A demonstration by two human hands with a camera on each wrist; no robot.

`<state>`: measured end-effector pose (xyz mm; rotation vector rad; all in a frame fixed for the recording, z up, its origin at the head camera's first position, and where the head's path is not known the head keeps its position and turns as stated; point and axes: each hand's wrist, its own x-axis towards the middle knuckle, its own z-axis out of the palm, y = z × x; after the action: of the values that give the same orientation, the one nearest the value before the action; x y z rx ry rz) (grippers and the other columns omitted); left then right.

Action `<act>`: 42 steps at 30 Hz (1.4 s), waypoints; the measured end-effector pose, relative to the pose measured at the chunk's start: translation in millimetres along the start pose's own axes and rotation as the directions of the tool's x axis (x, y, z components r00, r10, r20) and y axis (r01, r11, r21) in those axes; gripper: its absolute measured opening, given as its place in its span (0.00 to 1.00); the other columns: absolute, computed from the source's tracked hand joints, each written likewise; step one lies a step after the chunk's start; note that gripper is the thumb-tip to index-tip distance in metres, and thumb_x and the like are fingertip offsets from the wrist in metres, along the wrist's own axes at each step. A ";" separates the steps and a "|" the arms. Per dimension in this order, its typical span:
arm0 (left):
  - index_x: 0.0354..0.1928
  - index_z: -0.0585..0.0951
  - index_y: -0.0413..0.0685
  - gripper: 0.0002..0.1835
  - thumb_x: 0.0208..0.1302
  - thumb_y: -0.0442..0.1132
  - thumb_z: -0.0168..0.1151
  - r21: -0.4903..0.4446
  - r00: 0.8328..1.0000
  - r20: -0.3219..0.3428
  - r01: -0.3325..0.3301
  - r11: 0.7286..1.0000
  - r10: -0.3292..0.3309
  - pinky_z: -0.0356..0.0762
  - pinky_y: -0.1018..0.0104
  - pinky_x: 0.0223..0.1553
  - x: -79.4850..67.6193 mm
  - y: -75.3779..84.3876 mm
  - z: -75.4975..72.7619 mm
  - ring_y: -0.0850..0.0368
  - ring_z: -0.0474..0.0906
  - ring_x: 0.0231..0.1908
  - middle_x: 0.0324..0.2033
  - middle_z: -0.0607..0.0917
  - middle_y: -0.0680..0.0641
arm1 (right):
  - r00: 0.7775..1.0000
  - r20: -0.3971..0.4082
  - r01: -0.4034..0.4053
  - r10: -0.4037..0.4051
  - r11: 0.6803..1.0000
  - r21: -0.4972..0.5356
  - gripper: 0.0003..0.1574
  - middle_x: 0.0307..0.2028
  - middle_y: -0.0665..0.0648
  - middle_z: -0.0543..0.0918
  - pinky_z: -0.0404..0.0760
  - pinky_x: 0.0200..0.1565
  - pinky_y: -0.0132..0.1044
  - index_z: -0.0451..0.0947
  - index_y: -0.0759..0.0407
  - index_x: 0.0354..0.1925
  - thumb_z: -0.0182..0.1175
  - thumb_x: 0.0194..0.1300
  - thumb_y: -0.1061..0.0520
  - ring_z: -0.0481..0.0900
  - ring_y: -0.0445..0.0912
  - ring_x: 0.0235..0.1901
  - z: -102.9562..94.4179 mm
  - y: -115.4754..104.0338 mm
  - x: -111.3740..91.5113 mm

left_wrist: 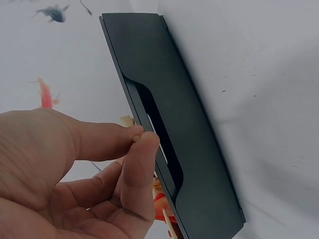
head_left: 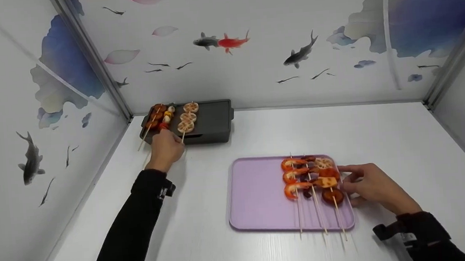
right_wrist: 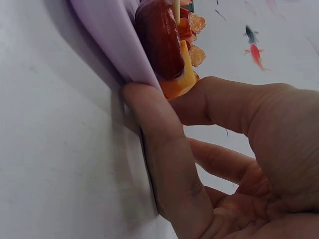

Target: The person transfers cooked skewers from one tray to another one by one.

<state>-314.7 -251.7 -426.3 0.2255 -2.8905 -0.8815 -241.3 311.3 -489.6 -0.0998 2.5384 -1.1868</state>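
Observation:
My left hand (head_left: 166, 149) is at the front of a dark grill (head_left: 215, 119). In the left wrist view, thumb and forefinger pinch a thin wooden stick end; it appears to belong to the lotus root skewer (head_left: 188, 117). Beside it on the grill lie a vegetable skewer (head_left: 168, 117), partly hidden by the hand, and a skewer of brown round slices (head_left: 154, 118). My right hand (head_left: 371, 186) holds the right rim of a purple tray (head_left: 258, 195). On the tray's right side lie a shrimp skewer (head_left: 292, 177), a dark-meat skewer (head_left: 307, 193) and a mixed skewer (head_left: 328, 182).
The white table (head_left: 199, 241) carries the grill at the back left and the tray right of the middle. Several stick ends jut past the tray's front edge. White panels (head_left: 253, 79) with painted fish stand around the table.

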 end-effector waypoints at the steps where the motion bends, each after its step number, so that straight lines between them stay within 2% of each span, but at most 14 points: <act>1: 0.17 0.75 0.52 0.23 0.72 0.27 0.58 -0.003 1.000 0.001 -0.004 1.000 0.004 0.64 0.60 0.29 -0.2 0.2 -0.2 0.54 0.68 0.24 0.16 0.71 0.55 | 1.000 0.001 0.000 0.000 1.000 0.000 0.44 0.55 0.66 0.88 0.94 0.38 0.39 0.68 0.71 0.86 0.68 0.80 0.60 0.87 0.48 0.45 0.0 -0.3 0.1; 3: 0.16 0.74 0.52 0.23 0.71 0.27 0.58 -0.014 1.000 0.003 -0.012 1.000 0.012 0.61 0.61 0.28 -1.6 0.8 -0.8 0.55 0.65 0.23 0.16 0.68 0.55 | 1.000 0.003 -0.002 0.002 1.000 0.000 0.44 0.56 0.67 0.88 0.94 0.38 0.39 0.68 0.71 0.86 0.68 0.80 0.60 0.87 0.48 0.45 0.0 -0.7 0.3; 8: 0.22 0.84 0.47 0.16 0.70 0.28 0.61 -0.022 0.999 -0.023 -0.034 0.999 0.033 0.68 0.61 0.33 -6.7 0.8 -0.7 0.51 0.75 0.30 0.23 0.81 0.51 | 1.000 0.003 -0.011 0.011 1.000 -0.002 0.44 0.55 0.67 0.88 0.94 0.38 0.39 0.69 0.71 0.86 0.69 0.80 0.60 0.87 0.48 0.44 -0.1 -1.4 0.4; 13: 0.27 0.87 0.44 0.13 0.71 0.30 0.63 -0.018 1.000 -0.010 -0.019 1.000 0.019 0.75 0.57 0.42 -9.3 1.6 1.0 0.47 0.80 0.37 0.28 0.85 0.47 | 1.000 0.008 -0.014 0.014 1.000 0.003 0.44 0.55 0.66 0.88 0.94 0.39 0.38 0.68 0.70 0.86 0.69 0.81 0.59 0.87 0.48 0.44 -0.5 -0.6 0.8; 15: 0.31 0.90 0.42 0.10 0.73 0.31 0.65 -0.028 1.000 0.004 -0.005 1.000 0.005 0.81 0.54 0.47 -10.3 3.1 1.2 0.46 0.83 0.41 0.33 0.89 0.44 | 1.000 0.009 -0.012 0.012 1.000 0.007 0.44 0.55 0.67 0.88 0.94 0.39 0.38 0.68 0.70 0.86 0.69 0.81 0.59 0.87 0.48 0.45 -0.7 -0.2 0.9; 17: 0.40 0.94 0.39 0.08 0.74 0.32 0.67 -0.041 1.000 0.020 0.006 0.999 -0.005 0.86 0.51 0.52 -11.5 4.8 0.9 0.44 0.87 0.45 0.42 0.94 0.40 | 1.000 0.011 -0.009 0.009 1.000 0.005 0.44 0.56 0.67 0.88 0.94 0.38 0.38 0.68 0.70 0.87 0.69 0.81 0.59 0.87 0.48 0.44 -0.9 0.4 0.8; 20: 0.50 0.94 0.36 0.11 0.75 0.34 0.68 -0.054 0.999 0.046 0.022 0.998 -0.020 0.88 0.49 0.53 -13.4 7.6 0.2 0.44 0.88 0.48 0.52 0.95 0.35 | 1.000 0.008 -0.008 0.008 1.000 -0.007 0.44 0.56 0.67 0.88 0.93 0.37 0.38 0.68 0.70 0.86 0.69 0.82 0.59 0.87 0.48 0.44 -0.6 0.4 0.7; 27: 0.49 0.94 0.37 0.09 0.77 0.35 0.71 -0.068 0.998 0.056 0.006 0.998 -0.002 0.80 0.62 0.39 -20.0 13.3 1.3 0.50 0.86 0.38 0.42 0.96 0.39 | 1.000 0.004 -0.017 0.017 1.000 -0.003 0.45 0.59 0.69 0.87 0.93 0.37 0.38 0.67 0.69 0.87 0.68 0.81 0.59 0.88 0.47 0.44 0.1 -2.3 -0.7; 29: 0.50 0.94 0.37 0.09 0.78 0.35 0.71 -0.080 0.998 0.069 0.018 0.997 -0.013 0.79 0.64 0.36 -21.8 15.4 1.4 0.52 0.86 0.37 0.41 0.96 0.40 | 1.000 0.005 -0.019 0.019 1.000 0.001 0.44 0.58 0.69 0.87 0.93 0.37 0.38 0.68 0.69 0.87 0.69 0.82 0.58 0.88 0.47 0.43 0.2 -2.9 -1.2; 36: 0.53 0.93 0.38 0.09 0.81 0.36 0.71 -0.125 0.990 0.132 0.074 0.989 -0.057 0.80 0.67 0.33 -27.9 21.5 1.4 0.55 0.90 0.34 0.39 0.97 0.41 | 1.000 0.011 -0.021 0.021 1.000 0.005 0.44 0.58 0.69 0.87 0.94 0.37 0.39 0.68 0.68 0.87 0.69 0.82 0.58 0.89 0.48 0.42 -0.3 -3.4 -2.1; 42: 0.50 0.93 0.39 0.08 0.80 0.37 0.72 -0.139 0.996 0.089 0.026 0.990 -0.013 0.79 0.66 0.33 -38.2 24.2 8.1 0.54 0.90 0.31 0.34 0.97 0.42 | 1.000 0.015 -0.026 0.026 1.000 -0.002 0.45 0.58 0.69 0.88 0.94 0.38 0.39 0.68 0.68 0.87 0.70 0.81 0.57 0.89 0.48 0.42 -0.6 -4.1 -1.9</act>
<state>-281.1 -220.8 -421.8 0.2074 -2.8937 -1.1206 -240.0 309.5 -485.6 -0.0753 2.5201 -1.1697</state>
